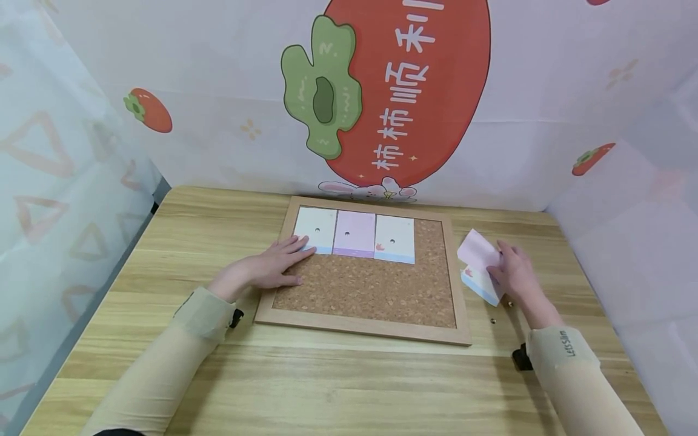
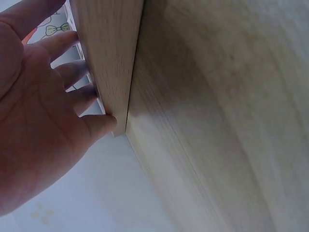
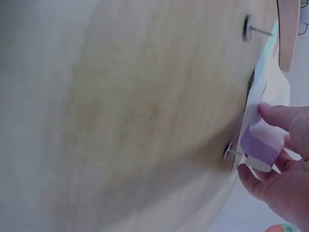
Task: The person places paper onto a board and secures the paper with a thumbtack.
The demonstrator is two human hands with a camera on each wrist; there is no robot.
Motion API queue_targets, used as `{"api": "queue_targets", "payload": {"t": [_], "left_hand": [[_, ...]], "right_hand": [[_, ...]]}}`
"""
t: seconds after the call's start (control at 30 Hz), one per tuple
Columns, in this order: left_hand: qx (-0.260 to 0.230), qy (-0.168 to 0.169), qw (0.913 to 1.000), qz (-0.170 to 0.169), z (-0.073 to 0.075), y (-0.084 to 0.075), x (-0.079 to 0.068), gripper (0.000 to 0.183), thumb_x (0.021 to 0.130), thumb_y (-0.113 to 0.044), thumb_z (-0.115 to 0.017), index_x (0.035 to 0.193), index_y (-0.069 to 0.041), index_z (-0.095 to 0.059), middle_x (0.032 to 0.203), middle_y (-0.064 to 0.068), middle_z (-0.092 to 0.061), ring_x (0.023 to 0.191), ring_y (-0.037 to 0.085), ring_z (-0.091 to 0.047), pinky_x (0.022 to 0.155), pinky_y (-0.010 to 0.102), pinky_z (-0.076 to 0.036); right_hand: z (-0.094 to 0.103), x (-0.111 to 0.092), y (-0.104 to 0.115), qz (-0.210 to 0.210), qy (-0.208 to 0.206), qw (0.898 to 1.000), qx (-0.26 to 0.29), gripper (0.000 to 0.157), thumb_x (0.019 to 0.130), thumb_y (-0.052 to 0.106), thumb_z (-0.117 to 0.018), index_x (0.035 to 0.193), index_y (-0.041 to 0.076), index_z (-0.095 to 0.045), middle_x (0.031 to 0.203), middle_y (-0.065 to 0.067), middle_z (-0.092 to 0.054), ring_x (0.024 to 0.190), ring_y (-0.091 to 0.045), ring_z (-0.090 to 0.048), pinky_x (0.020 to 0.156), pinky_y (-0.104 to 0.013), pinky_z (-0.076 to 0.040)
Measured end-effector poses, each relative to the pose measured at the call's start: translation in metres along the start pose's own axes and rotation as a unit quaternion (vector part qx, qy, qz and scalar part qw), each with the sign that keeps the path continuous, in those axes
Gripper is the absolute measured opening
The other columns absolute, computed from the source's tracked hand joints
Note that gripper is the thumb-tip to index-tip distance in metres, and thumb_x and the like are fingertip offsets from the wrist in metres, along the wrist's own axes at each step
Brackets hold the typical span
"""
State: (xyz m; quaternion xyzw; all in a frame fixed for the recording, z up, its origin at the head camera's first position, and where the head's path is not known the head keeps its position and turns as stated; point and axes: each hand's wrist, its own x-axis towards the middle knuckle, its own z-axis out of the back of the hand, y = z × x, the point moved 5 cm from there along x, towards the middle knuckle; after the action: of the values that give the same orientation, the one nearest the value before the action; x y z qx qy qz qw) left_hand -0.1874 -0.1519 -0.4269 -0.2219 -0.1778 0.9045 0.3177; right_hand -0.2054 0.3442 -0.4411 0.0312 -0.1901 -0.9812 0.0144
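A framed corkboard (image 1: 360, 290) lies on the table, with two white note sheets (image 1: 395, 231) and a purple note sheet (image 1: 354, 230) in a row along its top, a tack in each. My left hand (image 1: 269, 266) rests spread over the board's left edge, fingertips on the leftmost white sheet. To the right of the board, my right hand (image 1: 515, 272) pinches a purple note sheet (image 1: 476, 249) between thumb and fingers; in the right wrist view its purple end (image 3: 263, 147) bends. Partly under that hand is a white note sheet with a blue band (image 1: 481, 287).
Two thumbtacks lie near the right hand: one thumbtack (image 1: 493, 321) stands point up, and another thumbtack (image 1: 510, 303) is close to the wrist. The wooden table (image 1: 349, 387) meets a printed cloth (image 1: 229, 91) behind the board.
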Motion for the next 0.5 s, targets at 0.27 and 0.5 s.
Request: {"api": "queue_targets", "payload": {"t": [0.27,0.5], "left_hand": [[0.001,-0.002,1.0000,0.000,-0.001,-0.001,-0.001,0.069,0.102,-0.027,-0.056,0.158,-0.004,-0.023,0.166,0.026,-0.006,0.153,0.050,-0.001,0.120,0.071,-0.005],[0.002,-0.002,1.0000,0.001,0.000,-0.001,-0.001,0.069,0.102,-0.026,-0.056,0.158,-0.003,-0.023,0.166,0.027,-0.007,0.153,0.050,-0.002,0.119,0.072,-0.005]], "right_hand": [[0.006,-0.001,0.003,0.002,-0.049,0.998,0.049,0.052,0.090,0.006,-0.061,0.136,-0.013,-0.047,0.129,-0.039,-0.047,0.113,-0.052,-0.048,0.097,-0.066,-0.042],[0.016,-0.004,0.005,0.022,-0.052,0.993,0.105,0.049,0.088,0.003,-0.068,0.133,-0.011,-0.053,0.116,-0.033,-0.058,0.103,-0.042,-0.056,0.079,-0.042,-0.052]]}}
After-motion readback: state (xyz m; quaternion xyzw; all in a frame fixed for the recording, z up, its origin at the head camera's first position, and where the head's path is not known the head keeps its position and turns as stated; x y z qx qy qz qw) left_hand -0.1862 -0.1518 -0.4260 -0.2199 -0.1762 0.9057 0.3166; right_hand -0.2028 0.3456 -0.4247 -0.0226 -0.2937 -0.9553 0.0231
